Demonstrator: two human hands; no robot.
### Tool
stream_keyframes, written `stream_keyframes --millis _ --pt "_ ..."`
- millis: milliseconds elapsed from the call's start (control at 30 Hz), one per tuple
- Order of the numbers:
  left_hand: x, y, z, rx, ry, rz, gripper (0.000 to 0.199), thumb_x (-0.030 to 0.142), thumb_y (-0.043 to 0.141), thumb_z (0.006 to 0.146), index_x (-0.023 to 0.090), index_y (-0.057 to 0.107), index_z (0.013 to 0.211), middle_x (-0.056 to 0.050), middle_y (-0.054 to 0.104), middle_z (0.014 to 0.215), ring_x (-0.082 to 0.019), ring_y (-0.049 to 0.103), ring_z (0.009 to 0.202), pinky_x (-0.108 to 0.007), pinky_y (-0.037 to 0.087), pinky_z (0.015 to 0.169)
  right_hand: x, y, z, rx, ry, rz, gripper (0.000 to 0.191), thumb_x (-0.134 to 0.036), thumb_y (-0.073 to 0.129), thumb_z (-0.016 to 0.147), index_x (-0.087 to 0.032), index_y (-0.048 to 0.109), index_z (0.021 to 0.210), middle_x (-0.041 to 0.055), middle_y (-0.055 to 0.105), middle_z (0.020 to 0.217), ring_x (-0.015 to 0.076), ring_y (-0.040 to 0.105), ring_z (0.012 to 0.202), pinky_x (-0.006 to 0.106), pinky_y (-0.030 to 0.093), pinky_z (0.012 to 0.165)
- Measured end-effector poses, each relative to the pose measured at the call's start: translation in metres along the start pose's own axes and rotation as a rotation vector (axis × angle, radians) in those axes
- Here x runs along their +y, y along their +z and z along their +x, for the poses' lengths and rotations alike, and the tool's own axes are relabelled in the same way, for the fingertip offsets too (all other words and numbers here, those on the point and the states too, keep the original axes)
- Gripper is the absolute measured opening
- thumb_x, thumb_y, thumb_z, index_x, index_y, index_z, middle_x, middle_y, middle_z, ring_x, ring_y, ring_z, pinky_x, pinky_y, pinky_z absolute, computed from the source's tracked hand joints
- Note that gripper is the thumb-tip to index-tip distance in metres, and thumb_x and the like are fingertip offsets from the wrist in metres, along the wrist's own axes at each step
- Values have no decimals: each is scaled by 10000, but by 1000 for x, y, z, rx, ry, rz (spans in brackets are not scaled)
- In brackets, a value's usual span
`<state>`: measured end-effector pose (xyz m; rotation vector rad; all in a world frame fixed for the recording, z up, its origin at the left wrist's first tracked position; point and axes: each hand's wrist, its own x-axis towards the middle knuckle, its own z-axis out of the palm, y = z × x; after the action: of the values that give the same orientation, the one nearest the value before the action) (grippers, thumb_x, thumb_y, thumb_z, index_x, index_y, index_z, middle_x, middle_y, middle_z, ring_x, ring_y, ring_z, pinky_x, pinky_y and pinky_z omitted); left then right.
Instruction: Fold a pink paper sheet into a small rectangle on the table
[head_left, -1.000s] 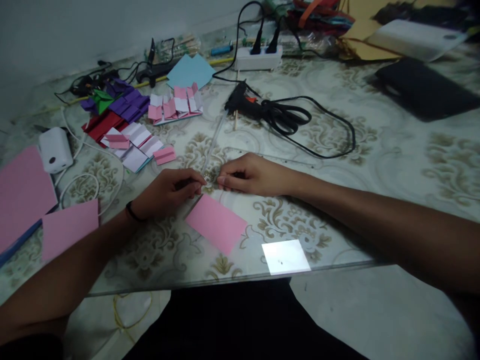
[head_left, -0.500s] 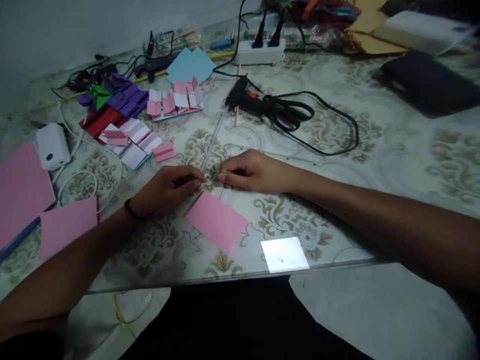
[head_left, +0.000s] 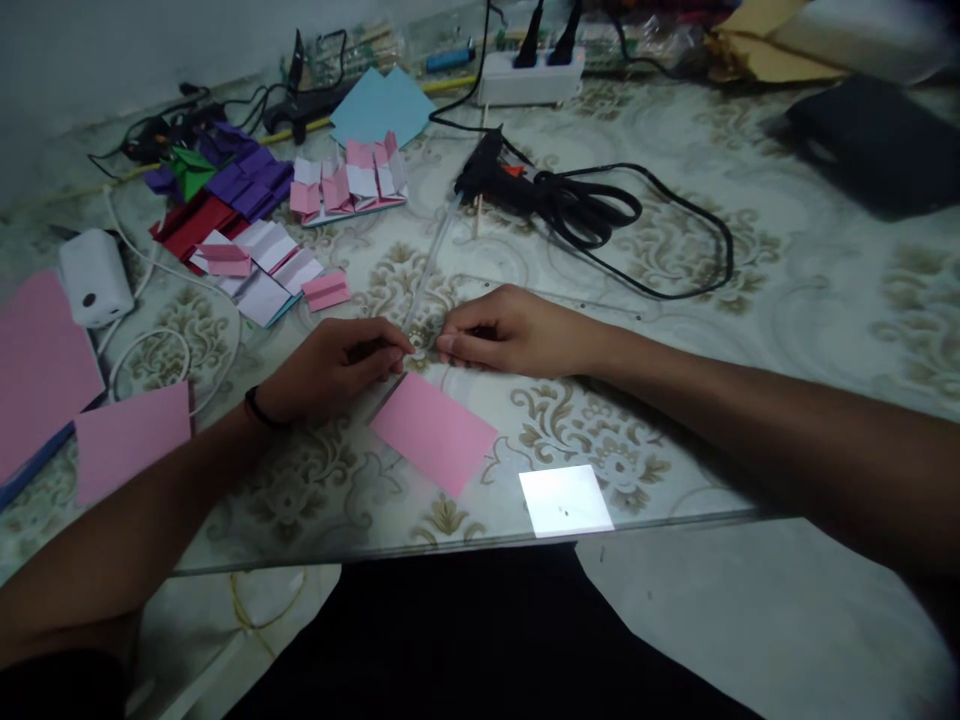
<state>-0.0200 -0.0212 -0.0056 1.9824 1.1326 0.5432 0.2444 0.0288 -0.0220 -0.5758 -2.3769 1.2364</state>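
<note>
My left hand [head_left: 334, 365], with a dark band at its wrist, rests on the patterned tabletop with its fingers pinched together. Opposite it, my right hand [head_left: 499, 330] is curled, thumb pressed to the fingers. A small gap separates the fingertips of both hands. What either pinch holds, if anything, is hidden. Just below the left fingertips lies a flat pink paper rectangle [head_left: 435, 432], touched by neither hand. A clear glue stick [head_left: 433, 255] sticks out of the black glue gun [head_left: 499, 175] and reaches down close to the left fingertips.
Folded pink and white paper pieces [head_left: 262, 265] lie left, beside purple folded paper [head_left: 251, 180]. Pink sheets [head_left: 135, 440] and a white device [head_left: 95, 278] with a cable are farther left. A power strip [head_left: 531, 78] stands behind. A bright white rectangle [head_left: 566, 500] shows near the front edge.
The view has shifted slightly, so the items at the back appear higher in the picture. Both hands keep the same pose and place on the table.
</note>
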Motion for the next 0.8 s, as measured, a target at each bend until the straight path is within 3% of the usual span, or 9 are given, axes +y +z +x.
stream_keyframes --millis 800 --pt "4 1 1 17 10 2 165 265 641 973 176 763 1039 -5 743 780 -110 670 670 -196 500 628 -4 -2 -1 0 4 -38 334 -342 556 1033 -113 716 850 17 688 716 93 562 636 236 398 640"
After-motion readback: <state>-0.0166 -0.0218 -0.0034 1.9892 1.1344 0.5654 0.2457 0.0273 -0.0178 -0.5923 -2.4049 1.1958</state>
